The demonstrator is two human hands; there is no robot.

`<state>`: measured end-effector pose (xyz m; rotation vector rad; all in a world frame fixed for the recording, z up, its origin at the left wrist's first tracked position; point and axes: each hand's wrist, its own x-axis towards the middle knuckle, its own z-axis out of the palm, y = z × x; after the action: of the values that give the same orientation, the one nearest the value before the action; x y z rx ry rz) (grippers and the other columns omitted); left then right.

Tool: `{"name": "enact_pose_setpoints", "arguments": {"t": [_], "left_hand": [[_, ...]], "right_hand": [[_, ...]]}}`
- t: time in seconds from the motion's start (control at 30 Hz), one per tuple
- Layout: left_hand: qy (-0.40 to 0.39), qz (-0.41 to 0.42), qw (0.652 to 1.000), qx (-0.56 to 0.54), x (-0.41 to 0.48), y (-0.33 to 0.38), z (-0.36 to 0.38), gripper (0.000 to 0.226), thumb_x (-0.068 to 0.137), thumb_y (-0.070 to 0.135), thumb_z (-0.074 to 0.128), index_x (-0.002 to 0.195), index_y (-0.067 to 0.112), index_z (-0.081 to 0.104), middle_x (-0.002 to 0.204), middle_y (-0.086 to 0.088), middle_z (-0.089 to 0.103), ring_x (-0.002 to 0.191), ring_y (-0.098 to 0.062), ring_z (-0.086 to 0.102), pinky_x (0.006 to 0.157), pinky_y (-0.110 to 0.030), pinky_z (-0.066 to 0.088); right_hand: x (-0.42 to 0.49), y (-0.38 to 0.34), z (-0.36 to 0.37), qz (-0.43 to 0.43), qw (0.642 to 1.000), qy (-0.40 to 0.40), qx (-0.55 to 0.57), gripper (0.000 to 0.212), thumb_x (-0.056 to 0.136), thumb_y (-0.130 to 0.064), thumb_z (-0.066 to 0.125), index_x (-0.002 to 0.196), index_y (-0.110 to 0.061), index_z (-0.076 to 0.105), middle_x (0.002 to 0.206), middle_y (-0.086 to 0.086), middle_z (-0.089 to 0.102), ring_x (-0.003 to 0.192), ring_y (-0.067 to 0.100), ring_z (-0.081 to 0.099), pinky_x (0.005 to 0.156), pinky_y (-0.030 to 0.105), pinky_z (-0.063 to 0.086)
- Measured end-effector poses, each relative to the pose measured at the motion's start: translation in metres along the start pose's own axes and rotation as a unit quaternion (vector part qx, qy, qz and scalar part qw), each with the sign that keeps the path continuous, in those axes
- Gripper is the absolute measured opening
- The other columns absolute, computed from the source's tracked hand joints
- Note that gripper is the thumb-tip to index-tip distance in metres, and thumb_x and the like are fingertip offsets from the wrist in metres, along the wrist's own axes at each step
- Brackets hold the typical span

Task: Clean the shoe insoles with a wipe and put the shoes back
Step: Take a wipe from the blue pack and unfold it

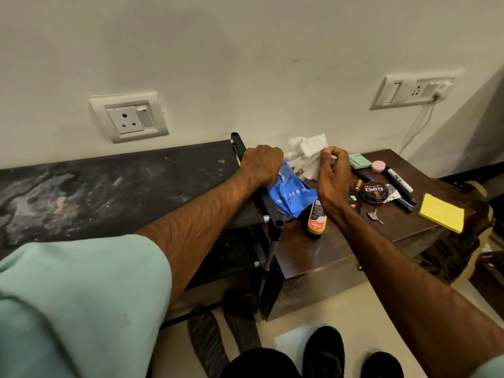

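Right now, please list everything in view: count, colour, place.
wipe: one, white, above the wipe pack
wipe pack: one, blue, cabinet's left edge
insoles: two, dark, floor before the shoe rack
shoes: two, black, floor, bottom edge
shoe rack: one, black, left
cabinet: one, brown, right of shoe rack
polish bottle: one, black, cabinet front
polish tin: one, black, cabinet middle
sticky notes: one pad, yellow, cabinet right
wall sockets: two, white, wall
left hand: grips wipe pack
right hand: pinches wipe

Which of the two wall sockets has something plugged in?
The right socket, above the cabinet: a white cable hangs from it. The left socket is bare.
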<state>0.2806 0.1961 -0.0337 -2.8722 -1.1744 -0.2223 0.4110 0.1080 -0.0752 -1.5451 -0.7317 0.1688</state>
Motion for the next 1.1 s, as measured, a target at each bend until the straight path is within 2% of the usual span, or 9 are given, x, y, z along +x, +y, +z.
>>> {"name": "enact_pose_setpoints", "arguments": {"t": [0.07,0.2,0.3,0.4,0.57,0.63,0.73,0.87,1.1], "left_hand": [[-0.003,0.001,1.000,0.001,0.000,0.000,0.000,0.020,0.085,0.008,0.064,0.088,0.013,0.045,0.085,-0.006,0.049,0.099,-0.030,0.060,0.072,-0.037,0.040],[-0.008,0.010,1.000,-0.004,0.001,-0.002,0.001,0.015,0.085,0.006,0.062,0.083,0.011,0.047,0.097,-0.007,0.049,0.111,-0.030,0.052,0.075,-0.036,0.040],[-0.006,0.013,1.000,-0.027,0.003,-0.006,0.004,0.032,0.084,0.005,0.063,0.115,0.009,0.063,0.126,-0.012,0.052,0.124,-0.031,0.043,0.088,-0.039,0.046],[0.041,-0.001,0.991,-0.126,-0.001,-0.010,0.002,0.045,0.080,-0.002,0.061,0.124,0.008,0.062,0.143,-0.013,0.043,0.134,-0.029,0.036,0.097,-0.040,0.048],[0.154,-0.031,0.955,-0.250,-0.019,-0.011,-0.015,0.037,0.090,-0.005,0.050,0.121,0.008,0.064,0.133,-0.009,0.057,0.124,-0.024,0.050,0.101,-0.030,0.043],[0.178,-0.097,0.918,-0.340,-0.027,-0.010,-0.032,0.028,0.097,0.003,0.048,0.117,0.011,0.068,0.122,-0.004,0.067,0.112,-0.019,0.062,0.097,-0.028,0.048],[0.132,-0.142,0.809,-0.555,-0.048,-0.010,-0.067,0.027,0.105,0.024,0.046,0.108,0.013,0.070,0.102,-0.001,0.076,0.095,-0.018,0.072,0.091,-0.035,0.057],[0.075,-0.139,0.689,-0.707,-0.093,-0.015,-0.106,0.039,0.102,0.050,0.050,0.100,0.016,0.070,0.101,-0.007,0.077,0.098,-0.023,0.073,0.090,-0.036,0.059],[0.090,-0.137,0.612,-0.774,-0.176,-0.030,-0.138,0.029,0.097,0.026,0.067,0.117,0.006,0.069,0.107,-0.012,0.076,0.098,-0.026,0.074,0.078,-0.034,0.061]], "right_hand": [[0.001,-0.004,-0.002,-0.002,0.999,0.032,-0.002,0.023,0.107,-0.027,0.050,0.114,-0.008,0.060,0.078,-0.012,0.056,0.063,-0.013,0.053,0.060,0.012,0.040],[-0.006,-0.011,-0.005,-0.016,0.999,0.039,-0.002,0.018,0.106,-0.028,0.053,0.108,-0.012,0.061,0.072,-0.012,0.056,0.057,-0.007,0.050,0.058,0.018,0.039],[-0.014,-0.016,-0.006,-0.031,0.999,0.022,0.000,0.015,0.105,-0.026,0.056,0.105,-0.013,0.062,0.068,-0.011,0.058,0.056,-0.003,0.049,0.057,0.021,0.040],[-0.022,-0.025,-0.009,-0.044,0.999,0.010,0.001,0.014,0.105,-0.024,0.056,0.104,-0.011,0.063,0.071,-0.009,0.060,0.059,0.000,0.051,0.059,0.025,0.043],[-0.031,-0.052,-0.019,-0.044,0.999,0.010,0.030,0.018,0.104,-0.021,0.057,0.108,-0.005,0.063,0.075,-0.005,0.062,0.063,0.005,0.053,0.063,0.031,0.044],[-0.033,-0.067,-0.024,-0.042,0.998,0.006,0.044,0.017,0.104,-0.021,0.058,0.108,-0.006,0.063,0.074,-0.002,0.062,0.064,0.007,0.052,0.063,0.033,0.043],[-0.042,-0.095,-0.029,-0.057,0.997,-0.020,0.048,0.018,0.103,-0.023,0.059,0.108,-0.006,0.064,0.078,0.001,0.062,0.064,0.006,0.050,0.063,0.029,0.041],[-0.068,-0.138,-0.030,-0.108,0.991,-0.066,0.048,0.015,0.102,-0.018,0.063,0.104,-0.004,0.068,0.092,0.000,0.070,0.078,0.004,0.064,0.069,0.019,0.050],[-0.117,-0.195,-0.016,-0.105,0.978,-0.154,0.090,0.012,0.099,-0.017,0.066,0.097,-0.006,0.070,0.085,-0.001,0.075,0.080,0.009,0.071,0.071,0.024,0.056]]}}
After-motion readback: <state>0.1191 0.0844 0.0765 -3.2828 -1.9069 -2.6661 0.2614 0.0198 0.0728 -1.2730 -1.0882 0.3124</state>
